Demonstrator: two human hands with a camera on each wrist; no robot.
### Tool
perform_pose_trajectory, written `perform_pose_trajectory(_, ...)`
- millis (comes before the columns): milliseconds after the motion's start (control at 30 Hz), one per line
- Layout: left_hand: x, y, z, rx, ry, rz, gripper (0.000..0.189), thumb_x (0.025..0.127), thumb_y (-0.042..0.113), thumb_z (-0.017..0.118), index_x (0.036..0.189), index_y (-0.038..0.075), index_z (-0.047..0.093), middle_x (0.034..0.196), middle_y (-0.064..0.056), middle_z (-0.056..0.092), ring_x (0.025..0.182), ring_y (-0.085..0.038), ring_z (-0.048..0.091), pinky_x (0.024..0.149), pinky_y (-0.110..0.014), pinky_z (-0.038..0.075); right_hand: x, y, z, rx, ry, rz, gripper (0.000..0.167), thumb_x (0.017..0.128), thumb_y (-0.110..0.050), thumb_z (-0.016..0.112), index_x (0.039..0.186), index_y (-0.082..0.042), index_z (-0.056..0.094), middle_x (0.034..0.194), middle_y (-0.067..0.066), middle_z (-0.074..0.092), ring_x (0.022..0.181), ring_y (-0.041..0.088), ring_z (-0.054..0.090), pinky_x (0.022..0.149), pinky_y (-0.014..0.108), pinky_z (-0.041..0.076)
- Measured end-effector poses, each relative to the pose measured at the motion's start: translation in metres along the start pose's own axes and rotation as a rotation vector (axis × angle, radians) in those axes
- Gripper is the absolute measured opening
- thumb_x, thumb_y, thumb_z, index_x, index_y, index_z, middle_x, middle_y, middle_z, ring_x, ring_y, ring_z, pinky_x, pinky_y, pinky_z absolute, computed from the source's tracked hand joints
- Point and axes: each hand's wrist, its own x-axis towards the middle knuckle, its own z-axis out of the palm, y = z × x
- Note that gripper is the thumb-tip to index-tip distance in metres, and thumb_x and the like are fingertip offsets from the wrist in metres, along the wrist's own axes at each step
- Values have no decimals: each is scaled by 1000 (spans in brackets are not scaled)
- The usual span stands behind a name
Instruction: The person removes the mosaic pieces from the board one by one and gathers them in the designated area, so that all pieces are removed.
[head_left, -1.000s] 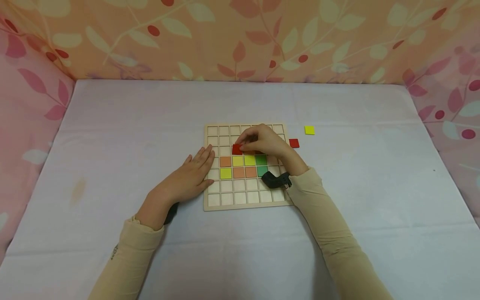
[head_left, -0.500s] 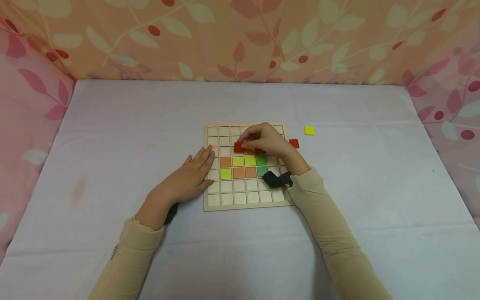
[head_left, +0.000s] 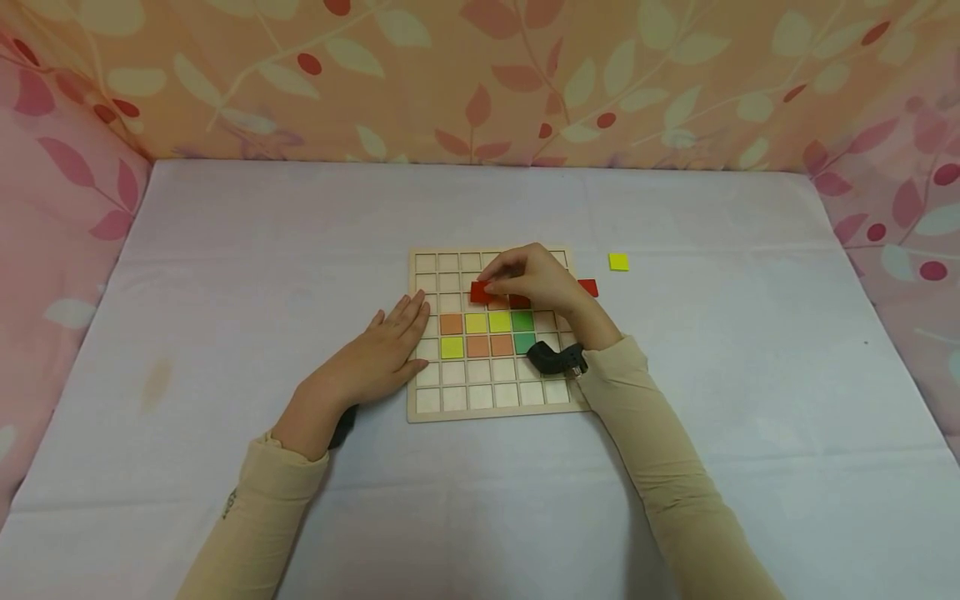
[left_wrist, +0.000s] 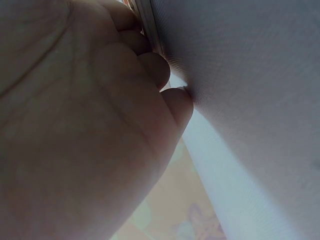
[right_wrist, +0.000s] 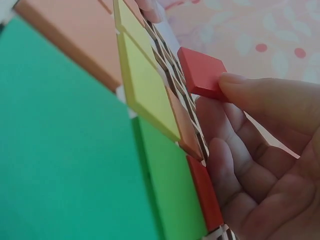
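A wooden grid board [head_left: 517, 397] lies flat on the table. My right hand [head_left: 536, 277] is over its upper part and pinches a red square tile [head_left: 480, 292] between thumb and fingers. In the right wrist view, the pinched red tile [right_wrist: 202, 72] stands tilted, its edge above the board. My left hand [head_left: 382, 354] rests with extended fingers along the board's left edge. Two rows of tiles fill middle cells, among them an orange tile [head_left: 451, 324], a yellow tile [head_left: 452, 347] and a green tile [head_left: 522, 321]. Behind them, another red tile [head_left: 519, 302] sits in a cell, partly under my right hand.
Right of the board, a loose red tile [head_left: 588, 287] lies near its edge, partly hidden by my wrist. A yellow tile [head_left: 618, 262] is farther right on the white cloth [head_left: 735, 333]. Flower-patterned curtains [head_left: 420, 83] border the table's back and sides.
My right hand and the pinched red tile have shifted slightly right and away from me, off the cell they were over. The left hand has stayed put.
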Motion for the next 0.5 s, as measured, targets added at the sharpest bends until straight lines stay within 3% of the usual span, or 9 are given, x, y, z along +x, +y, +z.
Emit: perform_pose_trajectory(500,-1,1,-1,2,4,-1,74,97,24,51,148,-6,7,156,-18,-3,143,-32,-2,112,-54,7,-4,-1,-2,-1,17,-31,14,84,-6,71,96,0,73,96,10,69,83,19,62,75,27,50)
